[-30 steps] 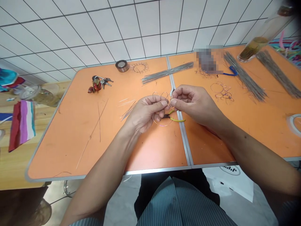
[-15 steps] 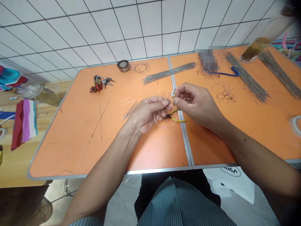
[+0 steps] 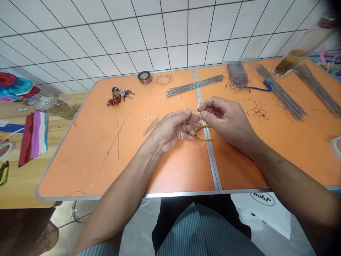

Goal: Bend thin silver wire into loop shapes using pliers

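Wire loop (image 3: pixel 194 146) was pinched between the fingers of our left hand (image 3: pixel 170 129) and right hand (image 3: pixel 226 121), just above the orange counter (image 3: pixel 80 163); we noted yellow-handled pliers (image 3: pixel 204 138) lying beneath it.

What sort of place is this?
Probably a small wire-craft workshop: bundles of straight wire, yellow-handled pliers and bent wire loops on an orange table.
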Tool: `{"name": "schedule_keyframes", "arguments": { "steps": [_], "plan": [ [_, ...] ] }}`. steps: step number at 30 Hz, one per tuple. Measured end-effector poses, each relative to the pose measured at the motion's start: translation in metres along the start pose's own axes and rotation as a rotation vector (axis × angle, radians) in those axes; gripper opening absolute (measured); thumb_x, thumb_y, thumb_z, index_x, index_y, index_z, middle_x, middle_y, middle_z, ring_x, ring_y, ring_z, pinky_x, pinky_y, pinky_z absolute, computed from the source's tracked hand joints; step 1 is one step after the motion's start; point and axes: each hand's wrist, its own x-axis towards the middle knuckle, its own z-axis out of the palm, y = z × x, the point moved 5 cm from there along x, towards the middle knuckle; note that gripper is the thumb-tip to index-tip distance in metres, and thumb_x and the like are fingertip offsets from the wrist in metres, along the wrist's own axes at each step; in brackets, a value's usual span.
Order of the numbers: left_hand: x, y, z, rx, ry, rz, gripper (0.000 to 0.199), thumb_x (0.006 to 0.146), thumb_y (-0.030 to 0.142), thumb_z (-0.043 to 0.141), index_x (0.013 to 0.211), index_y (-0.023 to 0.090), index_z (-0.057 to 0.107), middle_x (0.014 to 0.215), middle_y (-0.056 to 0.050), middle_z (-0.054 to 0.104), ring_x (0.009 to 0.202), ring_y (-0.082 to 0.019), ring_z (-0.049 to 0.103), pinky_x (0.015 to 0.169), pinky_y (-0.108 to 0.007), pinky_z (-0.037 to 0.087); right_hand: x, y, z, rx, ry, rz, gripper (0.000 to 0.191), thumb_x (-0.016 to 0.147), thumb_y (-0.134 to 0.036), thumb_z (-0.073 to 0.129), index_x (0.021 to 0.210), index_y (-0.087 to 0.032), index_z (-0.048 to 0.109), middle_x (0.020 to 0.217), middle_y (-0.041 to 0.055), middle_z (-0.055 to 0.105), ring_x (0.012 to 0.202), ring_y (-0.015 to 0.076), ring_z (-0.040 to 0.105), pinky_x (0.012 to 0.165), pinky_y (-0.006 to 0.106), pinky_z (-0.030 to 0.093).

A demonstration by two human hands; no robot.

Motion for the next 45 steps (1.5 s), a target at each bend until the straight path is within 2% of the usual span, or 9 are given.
{"name": "schedule_keyframes", "arguments": {
  "steps": [6, 9, 13, 16, 19, 33, 39, 45],
  "plan": [
    [0.002, -0.002, -0.002, 0.015, -0.002, 0.003, 0.046, 0.098, 0.055, 0.076, 0.096, 0.009, 0.078, 0.085, -0.012, 0.08, 0.058, -0.012, 0.07, 0.053, -0.021, 0.059, -0.001, -0.002, -0.001, -0.013, 0.008, 0.004, 0.008, 0.09, -0.019, 0.071, 0.091, -0.025, 0.076, 0.086, 0.0024, 0.074, 0.08, 0.0201, 0.067, 0.072, 0.035, 0.055],
    [0.002, -0.001, -0.002, 0.028, -0.008, 0.014, 0.05, 0.096, 0.06, 0.077, 0.097, 0.01, 0.078, 0.085, -0.011, 0.079, 0.059, -0.013, 0.07, 0.054, -0.023, 0.06, -0.001, -0.003, -0.003, -0.018, 0.032, -0.007, 0.006, 0.091, -0.02, 0.072, 0.091, -0.025, 0.076, 0.088, 0.003, 0.075, 0.081, 0.0203, 0.068, 0.072, 0.035, 0.055],
    [0.001, -0.001, -0.002, 0.051, -0.025, 0.058, 0.037, 0.093, 0.047, 0.082, 0.097, 0.011, 0.079, 0.085, -0.009, 0.078, 0.06, -0.013, 0.07, 0.053, -0.022, 0.06, -0.001, -0.002, -0.005, -0.028, 0.048, -0.011, 0.007, 0.092, -0.021, 0.072, 0.093, -0.025, 0.077, 0.091, 0.0035, 0.076, 0.082, 0.0202, 0.068, 0.074, 0.035, 0.056],
    [-0.002, 0.0, -0.003, 0.109, -0.001, 0.106, 0.022, 0.092, 0.032, 0.083, 0.098, 0.011, 0.08, 0.086, -0.008, 0.079, 0.061, -0.011, 0.07, 0.055, -0.021, 0.061, -0.001, -0.001, -0.005, -0.04, 0.041, -0.012, 0.008, 0.093, -0.021, 0.071, 0.095, -0.025, 0.077, 0.091, 0.0033, 0.076, 0.082, 0.02, 0.068, 0.074, 0.035, 0.056],
    [-0.004, 0.002, -0.003, 0.143, 0.018, 0.131, 0.015, 0.091, 0.025, 0.083, 0.097, 0.011, 0.081, 0.085, -0.007, 0.079, 0.061, -0.011, 0.069, 0.056, -0.021, 0.061, -0.001, -0.001, -0.004, -0.04, 0.033, -0.012, 0.009, 0.092, -0.02, 0.07, 0.096, -0.024, 0.078, 0.091, 0.0031, 0.077, 0.083, 0.0198, 0.069, 0.076, 0.035, 0.056],
    [-0.003, 0.0, 0.002, 0.195, 0.029, 0.155, 0.025, 0.087, 0.035, 0.089, 0.085, 0.012, 0.078, 0.08, -0.006, 0.078, 0.055, -0.009, 0.066, 0.051, -0.019, 0.056, 0.001, 0.0, 0.0, -0.004, -0.018, -0.013, 0.004, 0.09, -0.022, 0.071, 0.092, -0.023, 0.075, 0.091, 0.0032, 0.078, 0.084, 0.0201, 0.071, 0.077, 0.035, 0.057],
    [-0.003, -0.003, 0.002, 0.198, 0.037, 0.102, 0.02, 0.089, 0.027, 0.087, 0.083, 0.012, 0.076, 0.078, -0.007, 0.078, 0.055, -0.01, 0.067, 0.052, -0.021, 0.059, 0.001, 0.003, 0.001, 0.0, -0.016, -0.005, 0.007, 0.089, -0.021, 0.07, 0.093, -0.022, 0.075, 0.091, 0.0028, 0.078, 0.083, 0.0198, 0.072, 0.076, 0.034, 0.057],
    [-0.002, -0.005, 0.001, 0.169, 0.059, 0.094, 0.018, 0.089, 0.024, 0.086, 0.082, 0.012, 0.074, 0.078, -0.007, 0.078, 0.053, -0.01, 0.066, 0.049, -0.019, 0.057, 0.002, 0.007, 0.002, -0.016, -0.026, -0.006, 0.008, 0.089, -0.021, 0.07, 0.094, -0.022, 0.076, 0.092, 0.0025, 0.078, 0.083, 0.0195, 0.071, 0.077, 0.034, 0.056]
  ]
}}
